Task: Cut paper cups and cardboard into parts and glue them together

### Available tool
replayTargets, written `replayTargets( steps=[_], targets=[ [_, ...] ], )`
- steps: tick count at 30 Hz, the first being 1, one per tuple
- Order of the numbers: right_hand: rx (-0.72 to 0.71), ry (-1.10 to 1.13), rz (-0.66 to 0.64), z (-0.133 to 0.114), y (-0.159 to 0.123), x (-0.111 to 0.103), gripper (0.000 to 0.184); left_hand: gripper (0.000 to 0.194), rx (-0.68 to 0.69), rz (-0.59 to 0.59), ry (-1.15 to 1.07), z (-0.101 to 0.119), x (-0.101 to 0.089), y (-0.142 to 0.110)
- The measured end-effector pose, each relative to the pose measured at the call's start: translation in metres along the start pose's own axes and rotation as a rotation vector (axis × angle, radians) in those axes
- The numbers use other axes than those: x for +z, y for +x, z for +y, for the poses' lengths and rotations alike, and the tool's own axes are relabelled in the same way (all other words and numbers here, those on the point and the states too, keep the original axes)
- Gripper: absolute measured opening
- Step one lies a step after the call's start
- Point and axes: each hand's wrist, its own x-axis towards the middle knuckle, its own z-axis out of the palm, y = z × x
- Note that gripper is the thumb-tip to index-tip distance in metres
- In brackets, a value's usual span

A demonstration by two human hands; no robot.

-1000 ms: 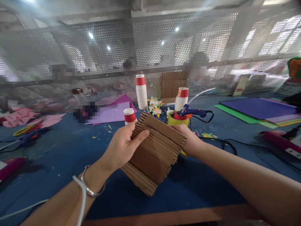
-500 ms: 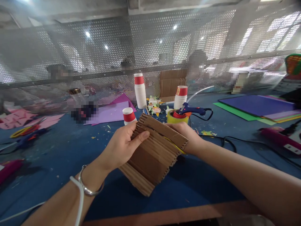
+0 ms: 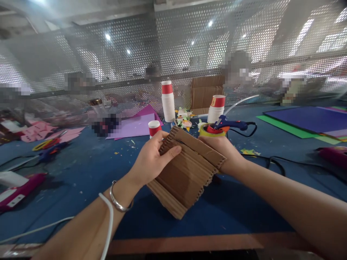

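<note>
Both hands hold a folded piece of brown corrugated cardboard (image 3: pixel 184 173) above the blue table (image 3: pixel 81 173). My left hand (image 3: pixel 151 160) grips its left edge, thumb lying across the ribbed face. My right hand (image 3: pixel 225 153) clasps the upper right edge from behind; its fingers are mostly hidden by the cardboard. A silver bangle and a white cord sit at my left wrist.
Behind the cardboard stand stacks of red-and-white paper cups (image 3: pixel 168 103), a single cup (image 3: pixel 154 128), a yellow tape roll (image 3: pixel 211 130) and a blue glue gun (image 3: pixel 230 124) with a black cable. Coloured paper sheets (image 3: pixel 306 121) lie right, purple paper (image 3: pixel 132 126) left. A perforated metal screen (image 3: pixel 173 57) backs the table.
The view has shifted slightly, so hands and cardboard sit a little further right and higher. The grip on the cardboard is unchanged.
</note>
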Motion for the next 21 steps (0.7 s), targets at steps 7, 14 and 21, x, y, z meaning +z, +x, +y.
replayTargets(
  steps=[7,14,21],
  targets=[
    [-0.092,-0.016,0.007,-0.007,0.000,-0.004,0.008,0.042,0.007,0.064,-0.074,-0.001,-0.006,0.001],
    [-0.180,0.108,-0.016,-0.007,-0.003,-0.004,0.022,0.048,0.037,0.089,-0.002,-0.002,-0.009,0.002],
    [-0.138,0.160,-0.079,-0.002,-0.003,0.001,0.011,0.047,0.073,0.077,0.017,-0.005,0.001,-0.002]
  ],
)
